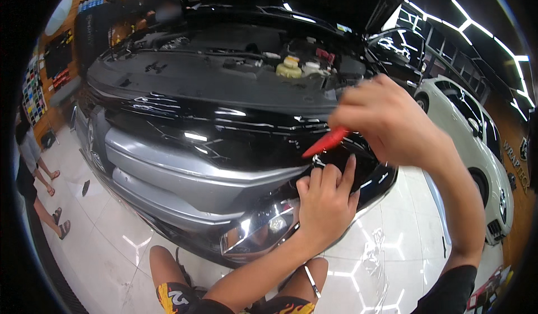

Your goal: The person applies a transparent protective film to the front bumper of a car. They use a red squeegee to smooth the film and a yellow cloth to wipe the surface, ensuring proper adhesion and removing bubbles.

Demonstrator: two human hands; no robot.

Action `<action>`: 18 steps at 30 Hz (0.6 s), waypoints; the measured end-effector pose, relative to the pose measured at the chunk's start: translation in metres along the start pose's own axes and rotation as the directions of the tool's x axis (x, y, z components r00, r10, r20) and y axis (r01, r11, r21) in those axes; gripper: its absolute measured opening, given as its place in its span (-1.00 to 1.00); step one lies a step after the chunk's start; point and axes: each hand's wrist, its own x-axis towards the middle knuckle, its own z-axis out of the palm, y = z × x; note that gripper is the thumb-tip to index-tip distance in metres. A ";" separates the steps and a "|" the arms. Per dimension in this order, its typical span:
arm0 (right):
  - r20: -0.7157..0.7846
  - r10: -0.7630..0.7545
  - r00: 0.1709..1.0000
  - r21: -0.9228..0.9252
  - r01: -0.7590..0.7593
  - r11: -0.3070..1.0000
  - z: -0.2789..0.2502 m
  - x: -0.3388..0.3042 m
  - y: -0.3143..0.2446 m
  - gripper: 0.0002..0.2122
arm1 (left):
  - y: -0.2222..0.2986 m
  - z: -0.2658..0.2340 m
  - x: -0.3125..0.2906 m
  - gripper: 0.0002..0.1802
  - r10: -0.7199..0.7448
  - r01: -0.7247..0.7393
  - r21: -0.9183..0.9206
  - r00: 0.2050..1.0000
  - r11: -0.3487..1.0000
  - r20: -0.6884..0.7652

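My right hand [386, 123], somewhat blurred, is closed around a red tapered tool [326, 142] above the front corner of a black car [269, 115]. Its narrow tip points left and down; the exact kind is unclear. Just below the tool, my left hand [325, 202] presses its fingers on the glossy black surface beside the headlight [263, 224]. The index finger is stretched out, the others slightly bent, and nothing shows in them. Silver grille bars [185, 168] run to the left of the headlight.
The hood is raised over the engine bay with a yellowish reservoir [288, 70]. A white car [471, 129] stands to the right. At the left edge, another person's legs [45, 202] stand on the tiled floor [112, 224]. My knees are below the bumper.
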 end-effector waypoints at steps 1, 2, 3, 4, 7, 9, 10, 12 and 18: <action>0.026 -0.027 0.999 0.003 0.027 1.000 0.012 0.012 0.009 -0.64 | -0.002 0.003 0.000 -0.24 -0.006 0.006 -0.016 1.000 1.000 -0.027; 0.099 -0.049 0.994 0.021 0.047 0.999 0.014 0.026 0.007 -0.65 | -0.002 0.001 0.001 -0.26 -0.005 0.004 -0.016 0.999 1.000 -0.036; 0.179 -0.067 0.982 0.041 0.060 0.997 0.016 0.035 0.003 -0.65 | 0.000 0.000 0.001 -0.27 -0.005 0.004 -0.024 0.999 1.000 -0.041; 0.190 -0.096 0.977 0.035 0.091 0.995 0.019 0.043 0.001 -0.65 | -0.001 0.000 0.000 -0.29 -0.009 0.008 -0.021 0.999 1.000 -0.042; 0.206 -0.158 0.966 0.026 0.156 0.987 0.029 0.050 0.001 -0.65 | -0.004 -0.001 0.000 -0.29 -0.023 0.021 -0.036 0.996 0.999 -0.081; 0.205 -0.164 0.965 0.018 0.164 0.986 0.036 0.036 0.012 -0.65 | -0.004 -0.005 -0.003 -0.29 -0.046 0.042 -0.056 0.996 0.998 -0.075; 0.121 -0.204 0.971 0.030 0.202 0.979 0.041 0.026 0.017 -0.67 | -0.004 -0.006 -0.002 -0.30 -0.055 0.050 -0.065 0.995 0.997 -0.082; 0.027 -0.203 0.979 0.060 0.201 0.978 0.051 0.011 0.019 -0.67 | -0.005 -0.008 -0.001 -0.30 -0.058 0.053 -0.062 0.995 0.997 -0.085; -0.081 -0.218 0.973 0.071 0.223 0.972 0.060 -0.013 0.023 -0.67 | -0.005 -0.002 -0.001 -0.30 -0.021 0.012 -0.077 0.994 0.997 -0.110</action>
